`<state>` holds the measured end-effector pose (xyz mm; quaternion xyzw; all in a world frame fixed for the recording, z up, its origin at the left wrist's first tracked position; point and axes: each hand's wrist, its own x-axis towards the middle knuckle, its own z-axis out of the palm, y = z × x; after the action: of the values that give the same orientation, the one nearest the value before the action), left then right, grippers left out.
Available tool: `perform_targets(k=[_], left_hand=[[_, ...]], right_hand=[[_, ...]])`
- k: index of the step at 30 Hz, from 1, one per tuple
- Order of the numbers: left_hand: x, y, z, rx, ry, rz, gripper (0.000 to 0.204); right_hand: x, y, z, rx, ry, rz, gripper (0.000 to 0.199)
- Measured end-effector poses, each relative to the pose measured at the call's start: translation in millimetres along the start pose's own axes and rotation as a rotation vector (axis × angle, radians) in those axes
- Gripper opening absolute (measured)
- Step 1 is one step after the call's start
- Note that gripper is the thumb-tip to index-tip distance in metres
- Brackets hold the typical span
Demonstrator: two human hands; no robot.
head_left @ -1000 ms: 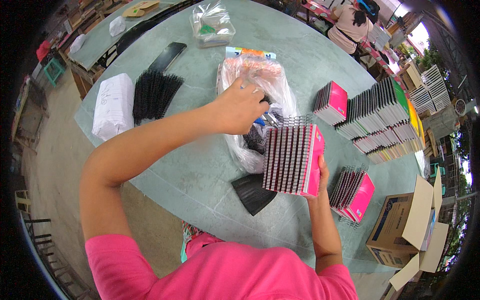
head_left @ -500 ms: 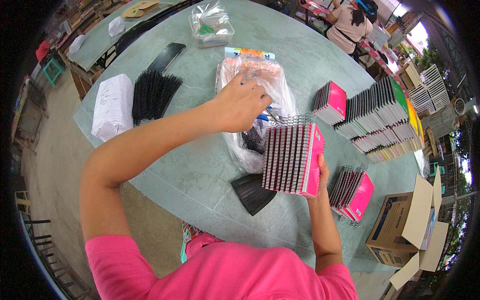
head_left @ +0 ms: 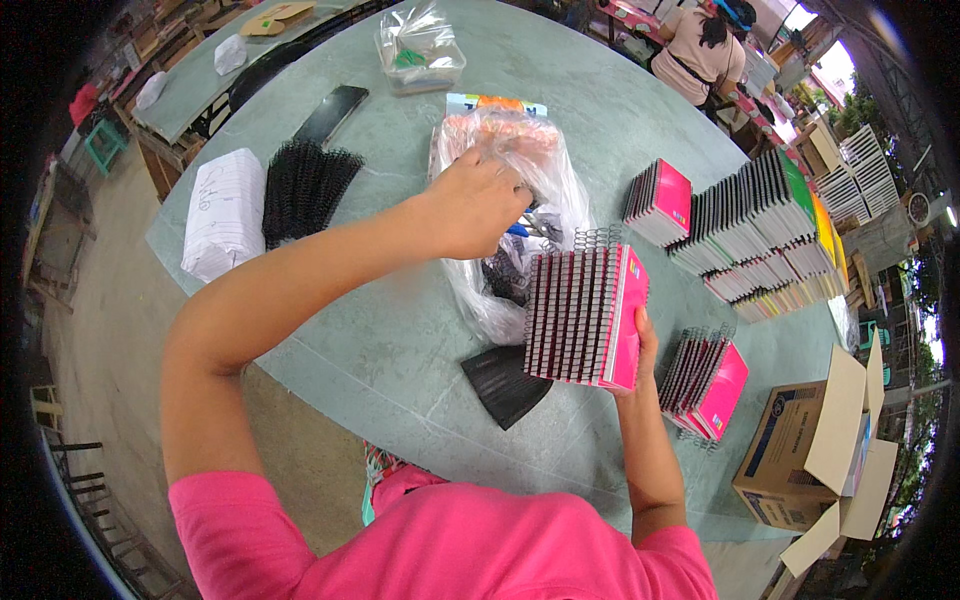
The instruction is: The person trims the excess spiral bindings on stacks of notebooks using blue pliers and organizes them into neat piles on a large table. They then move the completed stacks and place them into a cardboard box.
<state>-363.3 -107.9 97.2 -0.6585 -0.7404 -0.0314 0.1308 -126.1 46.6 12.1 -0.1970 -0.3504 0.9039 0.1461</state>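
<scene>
My left hand (head_left: 475, 205) is closed over the clear plastic bag (head_left: 480, 310). From beneath its fingers show the blue handles and metal end of what look like pliers (head_left: 519, 229); the grip itself is partly hidden. My right hand (head_left: 646, 345) holds a stack of pink-covered spiral notebooks (head_left: 575, 318) from the right side, with the black coil spines facing left and loose coil ends sticking up. Inside the bag lie dark coils (head_left: 503, 277). A flat bundle of black coils (head_left: 505, 385) rests on the table just below the held stack.
Right of the held stack are two smaller piles of pink notebooks (head_left: 722, 392) (head_left: 664, 195), tall notebook stacks (head_left: 745, 230) and an open cardboard box (head_left: 785, 445). To the left sit black coils (head_left: 308, 190), a white wrapped bundle (head_left: 222, 215) and a phone (head_left: 332, 114). A plastic tub (head_left: 425, 70) stands farther back.
My left hand has shifted slightly left and up, away from the coil ends. My right hand and the notebook stack stay about where they were.
</scene>
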Motion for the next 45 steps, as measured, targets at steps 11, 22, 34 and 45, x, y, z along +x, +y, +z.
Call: perform_targets(k=[11, 22, 34, 45], left_hand=[[6, 11, -2, -0.140, -0.009, 0.045, 0.017], [4, 11, 6, -0.107, -0.033, 0.063, 0.018], [7, 9, -7, -0.024, 0.050, 0.034, 0.032], [7, 11, -6, -0.004, 0.086, 0.076, 0.032]], right_hand=[[-3, 0, 2, 0.017, 0.001, 0.016, 0.056], [0, 4, 0, 0.042, -0.027, 0.073, 0.056], [1, 2, 3, 0.054, -0.013, 0.067, 0.056], [0, 4, 6, 0.036, 0.003, 0.051, 0.058]])
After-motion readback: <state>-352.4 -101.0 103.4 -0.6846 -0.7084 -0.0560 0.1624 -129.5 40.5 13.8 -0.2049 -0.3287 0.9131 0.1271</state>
